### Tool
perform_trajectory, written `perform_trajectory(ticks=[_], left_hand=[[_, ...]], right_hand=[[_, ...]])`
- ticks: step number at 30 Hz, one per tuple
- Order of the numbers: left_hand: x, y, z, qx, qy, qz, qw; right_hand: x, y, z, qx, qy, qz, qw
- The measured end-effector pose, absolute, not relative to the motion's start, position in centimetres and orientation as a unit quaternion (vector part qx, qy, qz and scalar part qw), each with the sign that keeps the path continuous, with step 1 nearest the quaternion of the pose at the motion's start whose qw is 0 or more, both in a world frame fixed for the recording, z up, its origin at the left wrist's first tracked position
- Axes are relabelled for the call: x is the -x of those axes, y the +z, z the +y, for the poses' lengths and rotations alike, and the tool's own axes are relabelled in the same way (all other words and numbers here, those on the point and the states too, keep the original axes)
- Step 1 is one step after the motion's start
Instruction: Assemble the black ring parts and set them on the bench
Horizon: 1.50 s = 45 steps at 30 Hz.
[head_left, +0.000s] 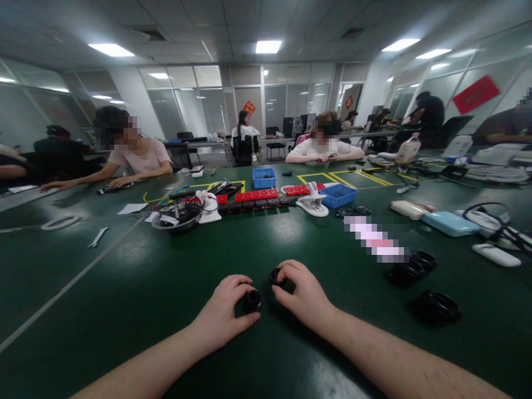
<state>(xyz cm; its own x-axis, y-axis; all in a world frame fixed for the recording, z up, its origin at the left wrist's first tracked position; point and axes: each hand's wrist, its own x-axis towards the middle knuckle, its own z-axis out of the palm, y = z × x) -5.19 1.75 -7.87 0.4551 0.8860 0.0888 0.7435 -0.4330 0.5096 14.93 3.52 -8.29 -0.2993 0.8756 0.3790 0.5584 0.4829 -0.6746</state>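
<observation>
My left hand [224,313] rests on the dark green table [124,310] with its fingers closed around a small black round part [252,301]. My right hand [301,293] lies just beside it and pinches a second small black ring-shaped part [276,276] between thumb and fingers. The two parts are close together but apart. Both forearms reach in from the bottom edge.
Three black rings [438,306] lie to the right, near a blurred pink item [376,239]. Farther off are red blocks [256,195], blue bins [337,195], a clear bowl of cables [178,216], a wrench [97,237]. Other people sit at the far side.
</observation>
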Motion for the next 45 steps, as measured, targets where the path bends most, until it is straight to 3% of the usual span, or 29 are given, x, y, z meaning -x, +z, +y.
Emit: perform_trajectory(ticks=[11,17,25,33,45], left_hand=[[5.3,-8.2,1.9,-0.831,0.181,0.484,0.205],[5.3,-8.2,1.9,-0.833,0.176,0.484,0.201],[5.7,-8.2,2.1,-0.847,0.147,0.475,0.187],[6.8,-8.4,3.1,-0.869,-0.011,0.48,0.123],[6.7,-8.5,3.3,-0.863,-0.05,0.49,0.111]], right_hand=[[-14.8,-8.4,3.3,0.522,0.182,-0.802,0.224],[-14.8,-8.2,3.2,0.521,0.162,-0.816,0.191],[-14.8,-8.3,3.1,0.515,0.148,-0.823,0.19],[-14.8,-8.6,3.0,0.51,0.146,-0.821,0.211],[-14.5,-7.8,2.0,0.439,0.109,-0.839,0.301]])
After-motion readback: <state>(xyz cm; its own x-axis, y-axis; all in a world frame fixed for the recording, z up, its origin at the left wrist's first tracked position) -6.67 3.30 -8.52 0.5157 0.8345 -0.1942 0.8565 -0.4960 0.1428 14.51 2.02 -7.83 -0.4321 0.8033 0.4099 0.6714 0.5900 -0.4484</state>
